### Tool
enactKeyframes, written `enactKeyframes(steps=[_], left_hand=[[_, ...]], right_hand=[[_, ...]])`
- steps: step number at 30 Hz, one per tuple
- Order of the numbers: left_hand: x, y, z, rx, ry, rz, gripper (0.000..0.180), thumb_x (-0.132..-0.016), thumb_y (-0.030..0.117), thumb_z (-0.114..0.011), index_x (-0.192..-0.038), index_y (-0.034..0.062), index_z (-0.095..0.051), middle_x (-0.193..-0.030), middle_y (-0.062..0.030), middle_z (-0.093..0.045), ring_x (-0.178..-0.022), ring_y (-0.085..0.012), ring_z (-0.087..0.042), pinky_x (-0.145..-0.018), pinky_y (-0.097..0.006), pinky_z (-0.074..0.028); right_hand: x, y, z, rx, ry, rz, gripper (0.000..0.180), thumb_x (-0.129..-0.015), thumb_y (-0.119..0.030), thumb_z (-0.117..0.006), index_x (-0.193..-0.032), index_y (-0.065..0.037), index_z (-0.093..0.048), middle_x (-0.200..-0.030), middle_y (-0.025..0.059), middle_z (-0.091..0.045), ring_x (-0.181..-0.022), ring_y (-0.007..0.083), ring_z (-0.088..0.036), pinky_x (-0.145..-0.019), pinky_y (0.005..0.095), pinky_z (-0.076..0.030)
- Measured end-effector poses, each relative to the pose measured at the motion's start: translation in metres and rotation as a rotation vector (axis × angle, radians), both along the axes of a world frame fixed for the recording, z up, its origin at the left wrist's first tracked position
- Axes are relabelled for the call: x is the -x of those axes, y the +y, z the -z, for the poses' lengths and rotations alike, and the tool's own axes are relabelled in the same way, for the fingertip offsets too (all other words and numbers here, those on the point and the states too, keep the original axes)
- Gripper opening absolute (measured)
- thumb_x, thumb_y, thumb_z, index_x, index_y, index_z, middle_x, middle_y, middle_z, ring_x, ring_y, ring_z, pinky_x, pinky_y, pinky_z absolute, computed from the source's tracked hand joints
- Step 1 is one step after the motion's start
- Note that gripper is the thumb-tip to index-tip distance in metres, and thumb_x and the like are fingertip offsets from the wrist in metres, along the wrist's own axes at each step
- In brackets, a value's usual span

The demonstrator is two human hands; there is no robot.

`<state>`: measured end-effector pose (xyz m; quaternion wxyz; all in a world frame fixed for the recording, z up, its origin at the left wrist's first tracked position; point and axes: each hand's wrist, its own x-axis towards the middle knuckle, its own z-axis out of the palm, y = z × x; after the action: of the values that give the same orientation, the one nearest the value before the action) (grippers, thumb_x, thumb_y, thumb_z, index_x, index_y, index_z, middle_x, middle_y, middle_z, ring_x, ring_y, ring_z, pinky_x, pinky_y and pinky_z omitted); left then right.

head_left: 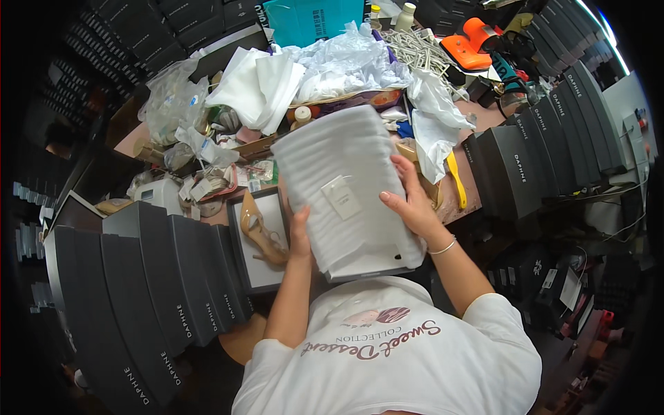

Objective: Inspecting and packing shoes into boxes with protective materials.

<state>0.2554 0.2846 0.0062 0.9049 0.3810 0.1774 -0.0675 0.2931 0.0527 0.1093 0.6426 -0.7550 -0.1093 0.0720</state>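
Between my two hands is a shoebox point(337, 268) with a dark lower edge, its top covered by ribbed white foam wrap point(332, 152). A small pale packet point(341, 198) with print on it lies on the wrap. My left hand point(299, 234) grips the box's left side, and my right hand point(413, 206) holds its right side, thumb resting on the wrap. To the left of my left hand, an open dark box point(238, 266) with a white inside holds a beige high-heeled shoe point(260, 232). What lies under the wrap is hidden.
Dark shoeboxes stand in rows at the left point(124, 297) and right point(546, 149). On the pink table are white plastic bags point(353, 66), an orange tape dispenser point(470, 47), a yellow-handled tool point(456, 181), a white device point(158, 195) and a turquoise bag point(311, 21).
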Motion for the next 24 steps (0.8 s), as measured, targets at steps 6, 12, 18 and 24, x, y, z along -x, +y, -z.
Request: enactKeyframes(steps=[6, 12, 18, 24], left_hand=[[0.040, 0.025, 0.071, -0.135, 0.262, 0.028, 0.072, -0.080, 0.036, -0.058, -0.135, -0.0048, -0.036, -0.130, -0.0208, -0.048, -0.119, -0.0311, -0.050, -0.099, -0.039, -0.041], [0.050, -0.002, 0.057, -1.542, -0.176, 0.145, 0.075, -0.077, 0.012, -0.064, -0.141, -0.0040, -0.028, -0.142, -0.0274, -0.031, -0.133, -0.0410, -0.030, -0.110, -0.045, -0.024], [0.022, -0.024, 0.085, -1.891, -0.317, 0.913, 0.068, -0.080, 0.021, -0.065, -0.138, -0.0009, -0.037, -0.145, -0.0239, -0.031, -0.137, -0.0396, -0.023, -0.108, -0.060, -0.018], [0.012, -0.009, 0.066, -1.776, -0.369, 0.918, 0.068, -0.082, 0.026, -0.065, -0.137, -0.0015, -0.037, -0.142, -0.0245, -0.035, -0.137, -0.0365, -0.026, -0.109, -0.058, -0.019]], right_hand=[[0.010, 0.024, 0.126, -0.085, 0.374, 0.023, 0.072, -0.085, -0.030, -0.063, -0.142, -0.003, -0.027, -0.140, 0.0195, -0.038, -0.131, 0.0281, -0.037, -0.108, 0.0347, -0.029], [0.027, 0.012, 0.183, 0.331, 0.150, -0.063, 0.072, -0.080, -0.040, -0.068, -0.132, 0.003, -0.045, -0.132, 0.0274, -0.047, -0.124, 0.0361, -0.046, -0.104, 0.0376, -0.036], [-0.010, -0.112, 0.151, 0.835, -0.143, 0.445, 0.023, -0.080, -0.019, -0.066, -0.094, 0.000, -0.064, -0.094, 0.0181, -0.064, -0.092, 0.0367, -0.059, -0.080, 0.0453, -0.046], [-0.041, -0.168, 0.187, 1.020, 0.268, 0.332, 0.036, -0.081, -0.020, -0.061, -0.110, 0.000, -0.060, -0.100, 0.0220, -0.064, -0.095, 0.0404, -0.060, -0.083, 0.0455, -0.047]])
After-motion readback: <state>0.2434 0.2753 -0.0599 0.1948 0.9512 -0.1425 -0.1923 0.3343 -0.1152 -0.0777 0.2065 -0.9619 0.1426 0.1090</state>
